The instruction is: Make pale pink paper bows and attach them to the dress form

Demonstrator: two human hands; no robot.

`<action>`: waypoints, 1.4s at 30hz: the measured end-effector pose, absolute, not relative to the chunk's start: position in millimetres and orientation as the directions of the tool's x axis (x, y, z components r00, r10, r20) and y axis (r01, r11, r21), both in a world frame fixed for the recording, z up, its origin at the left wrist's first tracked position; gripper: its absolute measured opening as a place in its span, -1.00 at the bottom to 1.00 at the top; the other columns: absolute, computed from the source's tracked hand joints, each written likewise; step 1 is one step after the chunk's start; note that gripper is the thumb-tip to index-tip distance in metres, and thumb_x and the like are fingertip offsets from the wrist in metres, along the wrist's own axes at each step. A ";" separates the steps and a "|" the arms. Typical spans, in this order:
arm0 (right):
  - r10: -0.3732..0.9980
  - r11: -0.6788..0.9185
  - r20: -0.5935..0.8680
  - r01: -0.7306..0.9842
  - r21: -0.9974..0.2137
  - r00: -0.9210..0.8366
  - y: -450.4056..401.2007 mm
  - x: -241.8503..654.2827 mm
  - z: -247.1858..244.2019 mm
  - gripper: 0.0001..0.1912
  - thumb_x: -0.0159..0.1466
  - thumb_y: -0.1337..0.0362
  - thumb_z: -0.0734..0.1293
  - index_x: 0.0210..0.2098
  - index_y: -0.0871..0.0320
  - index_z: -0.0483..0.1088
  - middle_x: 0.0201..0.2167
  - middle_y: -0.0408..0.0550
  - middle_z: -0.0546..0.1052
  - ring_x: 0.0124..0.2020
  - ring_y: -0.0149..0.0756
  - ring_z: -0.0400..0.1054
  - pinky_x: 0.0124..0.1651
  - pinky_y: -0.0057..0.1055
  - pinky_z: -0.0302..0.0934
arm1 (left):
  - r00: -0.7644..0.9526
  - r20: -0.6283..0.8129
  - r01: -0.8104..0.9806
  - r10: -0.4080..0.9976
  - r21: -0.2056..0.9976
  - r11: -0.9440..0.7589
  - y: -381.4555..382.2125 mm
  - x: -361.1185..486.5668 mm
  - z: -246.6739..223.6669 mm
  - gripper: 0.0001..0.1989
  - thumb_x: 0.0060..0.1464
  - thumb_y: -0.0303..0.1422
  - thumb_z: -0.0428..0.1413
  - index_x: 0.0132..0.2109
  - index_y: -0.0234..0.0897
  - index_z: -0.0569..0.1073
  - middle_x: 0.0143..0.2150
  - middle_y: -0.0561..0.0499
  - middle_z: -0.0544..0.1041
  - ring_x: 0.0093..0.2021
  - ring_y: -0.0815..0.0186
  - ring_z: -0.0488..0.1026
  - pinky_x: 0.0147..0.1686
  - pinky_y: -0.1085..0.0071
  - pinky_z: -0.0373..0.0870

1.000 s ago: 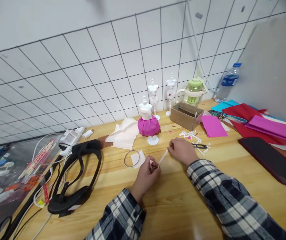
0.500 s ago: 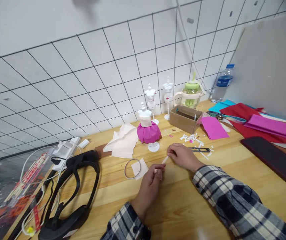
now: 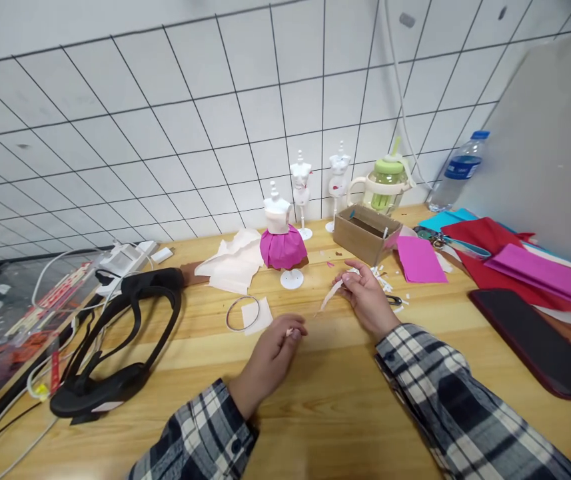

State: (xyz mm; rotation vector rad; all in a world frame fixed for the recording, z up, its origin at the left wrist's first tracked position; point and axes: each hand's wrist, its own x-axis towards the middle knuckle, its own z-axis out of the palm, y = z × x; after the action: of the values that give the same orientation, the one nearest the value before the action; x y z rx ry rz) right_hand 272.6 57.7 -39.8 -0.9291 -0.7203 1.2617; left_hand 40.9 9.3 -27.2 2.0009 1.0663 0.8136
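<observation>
My right hand [image 3: 369, 301] pinches one end of a thin pale strip [image 3: 330, 295], apparently paper or cloth, which dangles down toward the left. Over the table to its left, my left hand [image 3: 270, 353] is closed, thumb against fingers, with a tiny pale bit showing between them; what it is I cannot make out. Beyond the hands stands a small white dress-form mannequin [image 3: 278, 217] on a round base, wearing a bright magenta skirt [image 3: 282, 249]. A pale square [image 3: 259, 317] lies left of my left hand, partly under a thin ring [image 3: 228, 316].
Crumpled pale cloth [image 3: 232, 267] lies left of the mannequin. Two bare mannequins, a cardboard box [image 3: 360, 241], a green-lidded jug [image 3: 388, 183] and a water bottle [image 3: 460, 170] line the back. White scraps and scissors-like snips are beside my right hand; a black headset [image 3: 138, 363] and dark phone [image 3: 540, 343] flank the table.
My hands have moved apart. The strip that stretched between them now hangs from my right hand, which has turned upward. The camera view has shifted slightly.
</observation>
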 end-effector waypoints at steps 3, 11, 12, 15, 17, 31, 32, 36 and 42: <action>0.982 0.097 0.010 -0.460 -0.883 0.189 57.8 273.9 -41.1 -0.49 0.10 0.16 0.44 0.01 0.00 0.24 -0.42 -0.25 0.48 -0.24 -0.33 0.42 -0.14 -0.35 0.28 | 0.373 0.298 0.540 0.879 0.701 -0.467 14.2 35.1 -27.0 -0.68 0.32 -0.30 -0.13 -0.07 -0.23 0.50 0.23 -0.18 0.32 0.24 0.15 0.26 0.21 0.13 0.18; 0.999 0.014 0.027 -0.440 -0.898 -0.023 50.9 254.0 -45.6 -0.36 0.18 0.22 0.35 0.20 0.03 0.10 -0.46 -0.27 0.42 -0.44 -0.39 0.35 -0.20 -0.34 0.26 | 0.345 0.366 0.733 0.864 0.470 -0.491 34.6 27.3 -32.8 -0.64 0.31 -0.35 -0.13 0.13 -0.16 0.44 0.14 -0.16 0.45 0.21 0.08 0.30 0.24 -0.11 0.06; 0.999 0.010 0.025 -0.460 -0.888 -0.025 49.5 252.5 -45.0 -0.36 0.18 0.23 0.34 0.22 0.03 0.09 -0.47 -0.29 0.39 -0.48 -0.42 0.32 -0.20 -0.34 0.26 | 0.329 0.344 0.722 0.879 0.508 -0.470 35.6 29.0 -33.4 -0.65 0.31 -0.34 -0.13 0.09 -0.19 0.46 -0.01 -0.14 0.54 0.06 0.14 0.42 0.17 -0.03 0.19; 0.998 -0.014 0.016 -0.421 -0.907 -0.069 44.0 249.2 -41.3 -0.28 0.19 0.26 0.32 0.29 0.03 0.00 -0.52 -0.31 0.37 -0.54 -0.44 0.26 -0.26 -0.36 0.27 | 0.252 0.313 0.672 0.916 0.624 -0.398 36.5 34.9 -33.2 -0.68 0.29 -0.29 -0.10 -0.04 -0.25 0.52 -0.16 -0.10 0.59 -0.11 0.19 0.47 -0.04 0.20 0.37; 0.991 -0.016 0.024 -0.303 -0.953 -0.128 39.7 246.6 -37.5 -0.19 0.19 0.24 0.33 0.34 0.07 -0.10 -0.51 -0.28 0.43 -0.50 -0.39 0.31 -0.30 -0.37 0.25 | 0.229 0.286 0.613 0.930 0.700 -0.366 35.4 38.1 -30.3 -0.69 0.27 -0.27 -0.07 -0.09 -0.24 0.54 -0.15 -0.10 0.59 -0.11 0.19 0.47 -0.07 0.24 0.36; 0.954 0.251 0.233 0.074 -0.965 -0.186 17.4 236.9 -20.2 -0.39 0.21 0.21 0.37 0.23 0.05 0.19 -0.36 -0.17 0.59 -0.29 -0.29 0.47 -0.08 -0.29 0.26 | 0.300 -0.019 0.262 0.954 0.963 -0.063 -3.5 52.5 -16.7 -0.63 0.08 -0.07 0.14 -0.43 -0.32 0.42 -0.52 0.10 0.34 -0.48 0.41 0.22 -0.43 0.48 0.16; 0.956 0.252 0.234 0.089 -0.964 -0.179 19.1 238.1 -22.0 -0.43 0.21 0.22 0.38 0.19 0.06 0.23 -0.39 -0.18 0.58 -0.32 -0.30 0.44 -0.12 -0.31 0.26 | 0.315 -0.034 0.252 0.948 0.966 -0.049 -3.4 50.4 -16.0 -0.62 0.07 -0.06 0.14 -0.44 -0.32 0.42 -0.53 0.10 0.34 -0.48 0.41 0.22 -0.43 0.48 0.16; 0.969 0.211 0.197 0.085 -0.974 -0.149 24.3 239.4 -29.7 -0.58 0.21 0.24 0.34 0.08 0.07 0.34 -0.45 -0.21 0.48 -0.40 -0.35 0.34 -0.28 -0.37 0.21 | 0.323 -0.080 0.208 0.943 0.978 0.012 -0.7 45.1 -16.2 -0.61 0.05 -0.05 0.16 -0.41 -0.34 0.46 -0.51 0.06 0.39 -0.45 0.38 0.26 -0.40 0.46 0.18; 0.975 -0.145 -0.121 -0.117 -0.983 -0.187 17.9 226.8 -29.2 -0.66 0.12 0.00 0.41 -0.29 0.15 0.50 -0.43 -0.15 0.47 -0.56 -0.44 0.22 -0.53 -0.45 0.11 | 0.220 -0.044 0.071 0.975 0.997 0.029 2.8 46.1 -24.7 -0.63 0.06 -0.06 0.16 -0.35 -0.34 0.51 -0.44 0.02 0.45 -0.38 0.34 0.32 -0.30 0.42 0.25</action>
State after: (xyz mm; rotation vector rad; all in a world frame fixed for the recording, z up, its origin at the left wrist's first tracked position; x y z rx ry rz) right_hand 226.8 17.9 -29.2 -1.1174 -1.1735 1.5004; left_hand 46.1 2.8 -24.7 1.3281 1.1073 0.9846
